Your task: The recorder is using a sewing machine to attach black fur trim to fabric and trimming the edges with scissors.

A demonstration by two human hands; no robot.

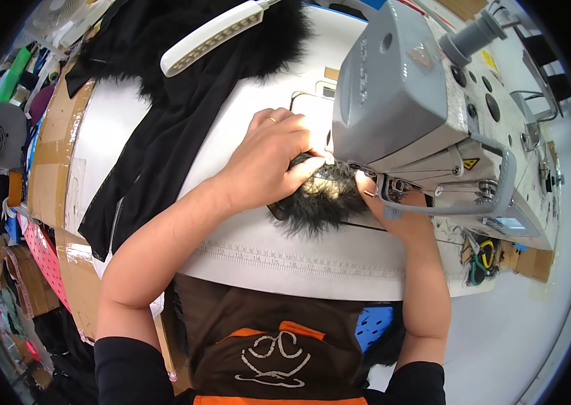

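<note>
A dark, fluffy fur trim piece [322,206] lies on the white table under the head of a grey and white sewing machine [393,74]. My left hand [268,158], with a ring on one finger, pinches its upper left edge between thumb and fingers, close to the lit needle area. At the fur's right edge is my right hand [390,206], thumb against the fur beside the presser area. Part of that hand is hidden behind the machine's head and curved grey guard [505,182]. The needle itself is hard to make out.
A black garment with fur [184,101] spreads over the table's left side, under a white LED lamp bar [211,39]. A printed ruler scale [275,262] runs along the front edge. Small snips [481,260] lie right of the machine. Cardboard [56,155] borders the left.
</note>
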